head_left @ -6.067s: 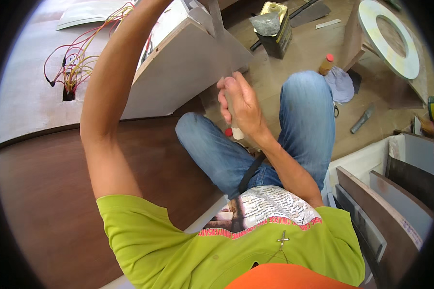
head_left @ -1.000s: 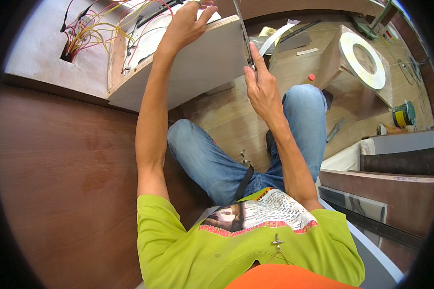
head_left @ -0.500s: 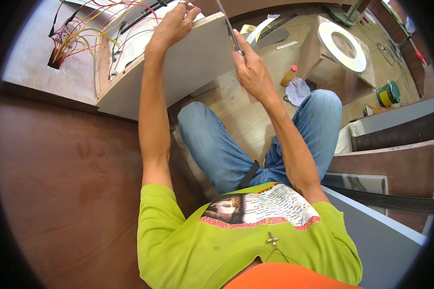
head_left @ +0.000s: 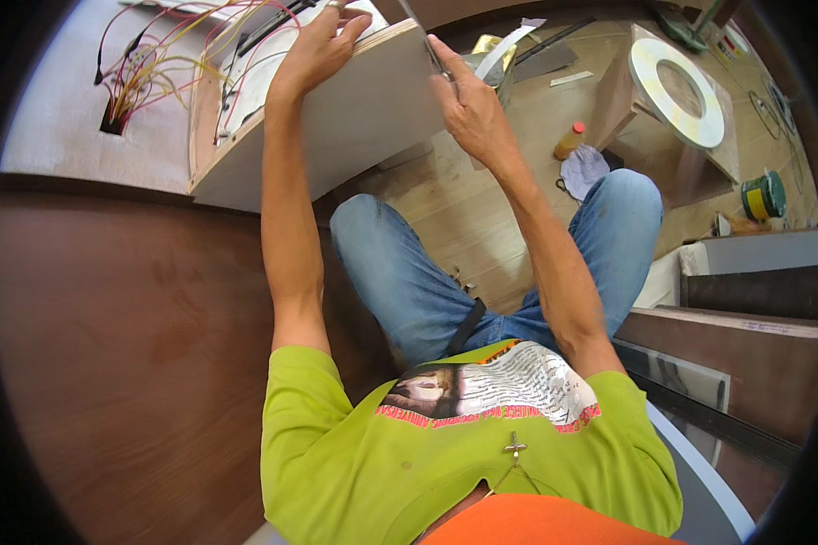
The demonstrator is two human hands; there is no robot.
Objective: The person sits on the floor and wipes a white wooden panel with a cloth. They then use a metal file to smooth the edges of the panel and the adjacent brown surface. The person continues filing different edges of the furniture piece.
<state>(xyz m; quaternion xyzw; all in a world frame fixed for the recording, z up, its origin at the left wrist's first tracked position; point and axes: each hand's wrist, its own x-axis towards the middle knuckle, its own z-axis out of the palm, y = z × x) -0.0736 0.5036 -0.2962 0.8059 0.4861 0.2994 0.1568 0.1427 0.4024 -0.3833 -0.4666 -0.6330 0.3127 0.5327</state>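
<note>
My left hand (head_left: pixel 313 56) lies at the upper edge of a pale wooden panel (head_left: pixel 365 120), its visible fingers loosely stretched and apart. Some of its fingertips are cut off by the picture's top. Close to the panel's right end, my right hand (head_left: pixel 474 111) is closed round a thin grey metal tool (head_left: pixel 434 56) that slants up out of view; its exact kind does not show. Behind the panel is a shallow wooden-sided box with a white lining (head_left: pixel 256 89), and a black strip (head_left: pixel 273 27) lies across it.
Red and yellow wires (head_left: pixel 145 77) rise from a hole at the upper left. A brown board (head_left: pixel 127 363) fills the left side. On the right, a wooden box (head_left: pixel 613 104) bears a white tape roll (head_left: pixel 641 77). A bottle (head_left: pixel 569 141), a cloth (head_left: pixel 584 171) and a green tub (head_left: pixel 763 196) stand beyond my knees.
My right hand and the metal tool have shifted slightly up along the panel's end. My left hand stays at the upper edge. The whole view has turned a little.
</note>
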